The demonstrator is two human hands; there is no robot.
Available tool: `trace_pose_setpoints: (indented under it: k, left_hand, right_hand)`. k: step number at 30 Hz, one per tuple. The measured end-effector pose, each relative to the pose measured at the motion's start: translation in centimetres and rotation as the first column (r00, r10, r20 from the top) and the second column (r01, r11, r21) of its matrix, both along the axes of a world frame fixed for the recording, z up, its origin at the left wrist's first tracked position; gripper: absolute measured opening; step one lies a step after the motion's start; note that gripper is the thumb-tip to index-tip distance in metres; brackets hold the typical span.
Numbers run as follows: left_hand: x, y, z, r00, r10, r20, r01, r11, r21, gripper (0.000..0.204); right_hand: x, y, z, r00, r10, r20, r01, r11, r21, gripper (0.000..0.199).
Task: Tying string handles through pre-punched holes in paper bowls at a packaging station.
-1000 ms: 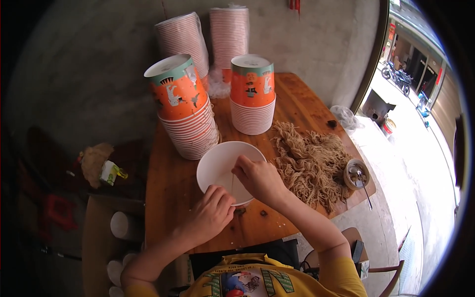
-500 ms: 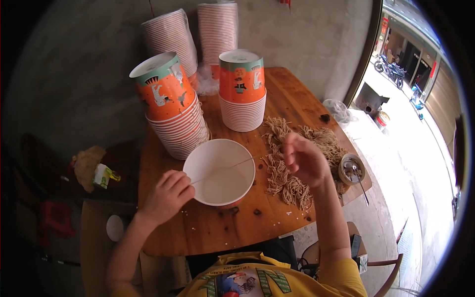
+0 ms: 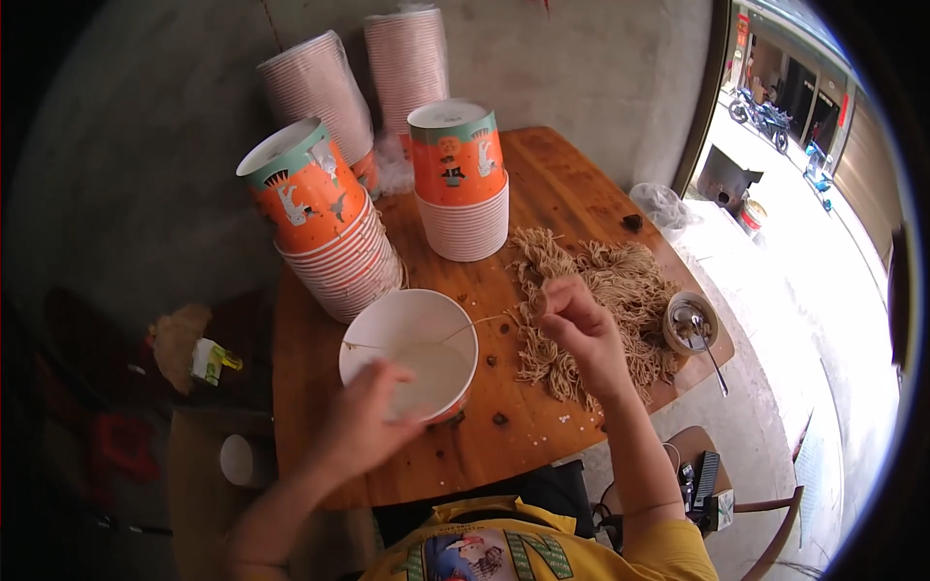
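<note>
A white paper bucket [image 3: 376, 320] with its mouth up stands near the front left of the table. A thin beige string [image 3: 463, 332] crosses its mouth, from the left rim toward my right hand. My right hand [image 3: 584, 334] is raised over the right side of the table, thumb and fingers closed on the string's far end. Beneath it lies a pile of cut beige strings [image 3: 620, 276]. Blurred by motion, my left hand [image 3: 373, 416] is at the bucket's near left side; its fingers cannot be made out, nor whether it touches the bucket.
Two stacks of upturned orange paper buckets [image 3: 320, 208] [image 3: 455, 165] stand farther back. Behind them are two tall plastic-wrapped stacks [image 3: 315, 92] [image 3: 407, 68]. A small bowl [image 3: 678, 334] with a spoon sits at the table's right edge. A cardboard box [image 3: 199, 426] is at lower left.
My left hand has left the string at the left rim and moved right and nearer to me. The string now slants down into the bucket's mouth. My right hand has closed its fingers more.
</note>
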State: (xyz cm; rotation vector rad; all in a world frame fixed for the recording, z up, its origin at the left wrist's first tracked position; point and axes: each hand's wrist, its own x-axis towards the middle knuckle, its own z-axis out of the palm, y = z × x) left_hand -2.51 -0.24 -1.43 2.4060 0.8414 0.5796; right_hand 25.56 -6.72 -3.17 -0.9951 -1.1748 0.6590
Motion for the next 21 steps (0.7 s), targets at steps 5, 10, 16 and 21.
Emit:
trace_pose_setpoints:
  k: [5,10,16,21]
  left_hand:
    - [3.9,-0.6,-0.8,0.997,0.028,-0.072,-0.036,0.992,-0.124,0.030]
    - [-0.2,1.2,2.1,0.995,0.092,0.049,-0.065,0.917,-0.394,0.029]
    - [-2.4,2.0,3.1,0.954,0.190,0.230,0.025,0.718,-0.696,0.026]
    - [-2.2,2.1,3.9,0.950,0.194,0.245,0.055,0.666,-0.744,0.028]
  right_hand:
    - [-3.3,1.3,-0.9,0.891,0.248,-0.379,-0.267,0.964,0.001,0.007]
    - [-5.7,1.2,-2.1,0.823,0.310,-0.476,-0.296,0.949,0.107,0.007]
    - [-8.3,1.4,-3.2,0.956,0.279,0.085,-0.283,0.959,0.029,0.002]
    - [-9.1,1.9,-3.3,0.948,0.176,0.266,-0.208,0.973,0.096,0.006]
